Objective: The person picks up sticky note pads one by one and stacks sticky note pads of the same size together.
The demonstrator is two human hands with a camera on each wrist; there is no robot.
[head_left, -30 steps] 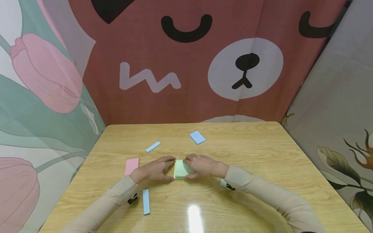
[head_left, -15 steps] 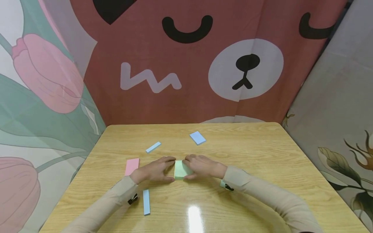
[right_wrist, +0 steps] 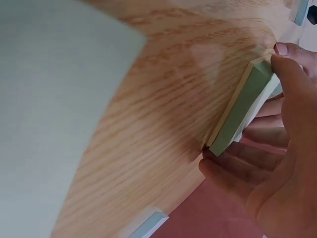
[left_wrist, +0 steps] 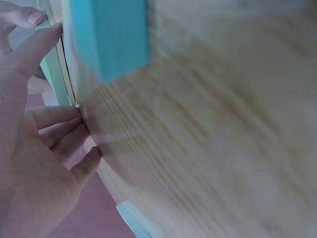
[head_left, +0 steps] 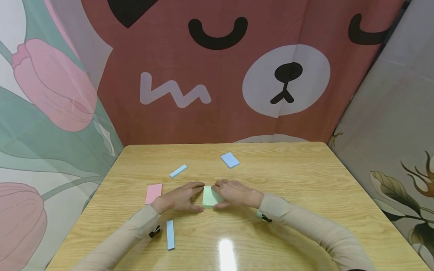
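A green sticky note pad (head_left: 209, 197) lies in the middle of the table, with a thin yellow pad (left_wrist: 65, 69) showing beneath it. My right hand (head_left: 236, 194) grips the green pad from the right, thumb at its near edge and fingers at its far edge, hiding its right part. My left hand (head_left: 181, 197) is at the stack's left end, with thumb and index fingertip pinching the yellow pad at the near and far corners. In the right wrist view the green pad (right_wrist: 245, 106) sits flat over the yellow layer.
A pink pad (head_left: 153, 194) lies left of my left hand, partly behind its wrist. Light blue strips lie near (head_left: 170, 235) and far (head_left: 178, 171). A blue pad (head_left: 230, 160) is beyond the hands. A pale green pad (head_left: 260, 215) is partly under my right forearm.
My right hand has shifted slightly left with the green pad, so less of the yellow edge shows at its left side. The left hand has stayed nearly still.
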